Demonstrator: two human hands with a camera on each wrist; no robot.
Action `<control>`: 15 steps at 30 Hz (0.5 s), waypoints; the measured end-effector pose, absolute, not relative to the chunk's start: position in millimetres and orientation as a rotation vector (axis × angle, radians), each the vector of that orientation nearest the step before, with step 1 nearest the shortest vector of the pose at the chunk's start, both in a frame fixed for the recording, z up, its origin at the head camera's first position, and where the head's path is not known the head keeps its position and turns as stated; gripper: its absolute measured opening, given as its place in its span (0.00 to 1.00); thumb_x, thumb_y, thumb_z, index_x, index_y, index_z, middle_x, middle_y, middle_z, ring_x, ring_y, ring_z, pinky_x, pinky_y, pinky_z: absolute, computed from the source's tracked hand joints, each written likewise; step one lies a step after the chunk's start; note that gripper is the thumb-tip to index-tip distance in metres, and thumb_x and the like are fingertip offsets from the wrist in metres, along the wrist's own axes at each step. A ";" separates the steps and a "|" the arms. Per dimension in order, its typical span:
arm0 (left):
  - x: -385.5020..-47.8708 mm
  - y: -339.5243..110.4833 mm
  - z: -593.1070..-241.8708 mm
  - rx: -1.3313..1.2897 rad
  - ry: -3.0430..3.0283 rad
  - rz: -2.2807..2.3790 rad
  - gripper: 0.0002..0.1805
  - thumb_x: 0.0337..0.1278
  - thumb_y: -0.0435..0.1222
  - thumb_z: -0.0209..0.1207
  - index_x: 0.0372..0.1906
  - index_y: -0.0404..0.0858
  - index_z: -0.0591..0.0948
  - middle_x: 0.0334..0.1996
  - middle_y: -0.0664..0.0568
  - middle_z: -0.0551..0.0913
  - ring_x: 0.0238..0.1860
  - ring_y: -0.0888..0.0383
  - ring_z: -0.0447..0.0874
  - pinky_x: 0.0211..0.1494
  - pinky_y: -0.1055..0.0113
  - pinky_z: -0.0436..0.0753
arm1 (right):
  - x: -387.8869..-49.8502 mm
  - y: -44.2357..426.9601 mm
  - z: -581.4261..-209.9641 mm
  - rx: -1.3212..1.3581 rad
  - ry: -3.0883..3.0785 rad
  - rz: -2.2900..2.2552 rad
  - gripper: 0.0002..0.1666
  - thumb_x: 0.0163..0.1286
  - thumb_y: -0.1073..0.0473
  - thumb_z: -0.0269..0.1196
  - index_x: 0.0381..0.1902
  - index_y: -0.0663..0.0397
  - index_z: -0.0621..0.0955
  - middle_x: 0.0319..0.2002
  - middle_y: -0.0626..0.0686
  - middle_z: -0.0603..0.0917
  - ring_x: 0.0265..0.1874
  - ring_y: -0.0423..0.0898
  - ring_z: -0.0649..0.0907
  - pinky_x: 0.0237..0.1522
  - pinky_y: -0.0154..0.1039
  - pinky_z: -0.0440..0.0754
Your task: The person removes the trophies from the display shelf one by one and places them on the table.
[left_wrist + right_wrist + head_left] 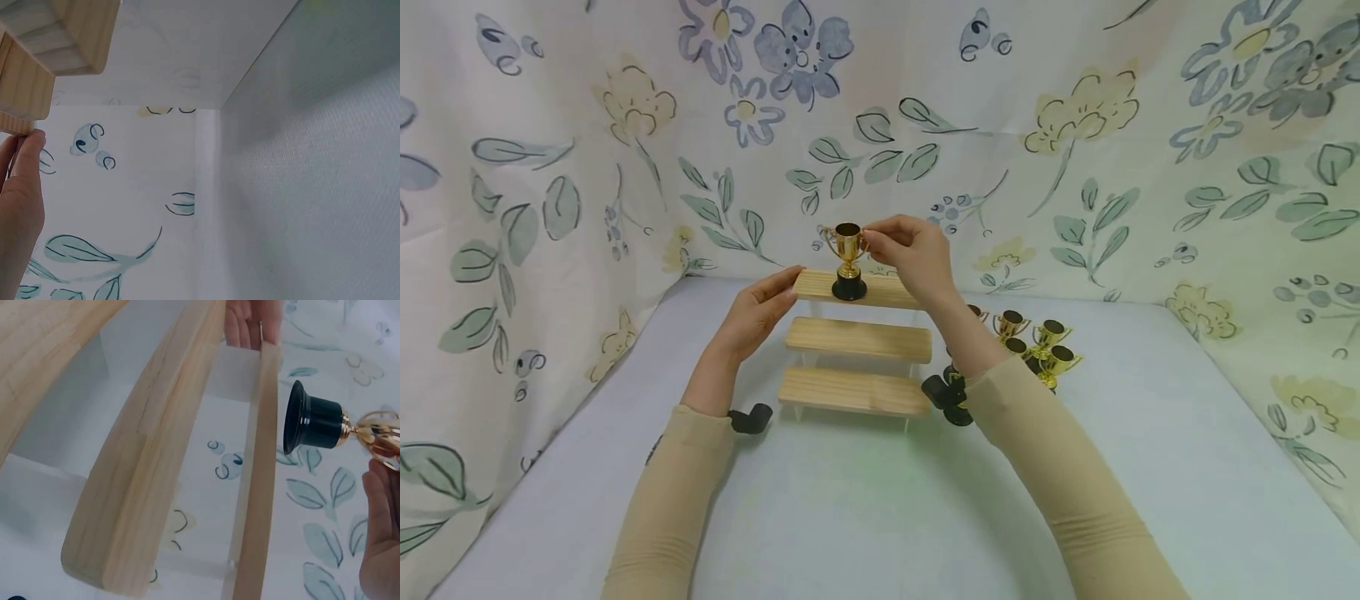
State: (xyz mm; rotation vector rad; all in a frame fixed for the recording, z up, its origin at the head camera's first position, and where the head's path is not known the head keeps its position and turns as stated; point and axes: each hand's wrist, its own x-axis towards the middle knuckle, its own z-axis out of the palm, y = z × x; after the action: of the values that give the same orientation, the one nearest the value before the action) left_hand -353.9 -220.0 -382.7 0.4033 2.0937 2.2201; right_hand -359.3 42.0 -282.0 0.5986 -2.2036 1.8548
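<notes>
A small gold trophy cup (847, 246) with a black base is pinched by one handle in my right hand (917, 254). In the right wrist view the trophy's base (312, 419) is just off the top board, with a narrow gap between them. A three-step display stand (857, 342) has pale wooden boards on clear supports. My left hand (756, 308) holds the left end of its top board (812, 285), thumb in front and fingers behind. In the left wrist view these fingers (28, 156) touch the board's end.
Several more gold trophies (1011, 321) stand on the white table (865, 500) to the right of the stand, partly hidden by my right forearm. A floral cloth (887, 100) hangs behind and along both sides.
</notes>
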 end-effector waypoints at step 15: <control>-354.3 -220.7 -382.9 0.429 2.112 2.205 0.31 0.74 0.36 0.51 0.77 0.38 0.58 0.78 0.44 0.58 0.77 0.58 0.60 0.80 0.71 0.64 | -328.5 83.7 -266.9 0.643 -2.116 1.921 0.11 0.66 0.59 0.67 0.43 0.60 0.87 0.34 0.43 0.89 0.34 0.38 0.89 0.43 0.33 0.91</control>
State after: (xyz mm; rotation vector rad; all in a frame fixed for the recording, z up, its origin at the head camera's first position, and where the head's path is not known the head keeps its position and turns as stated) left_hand -354.3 -220.7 -382.9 0.4292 2.1115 2.2050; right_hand -328.5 83.7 -266.9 0.6426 -2.1160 1.9208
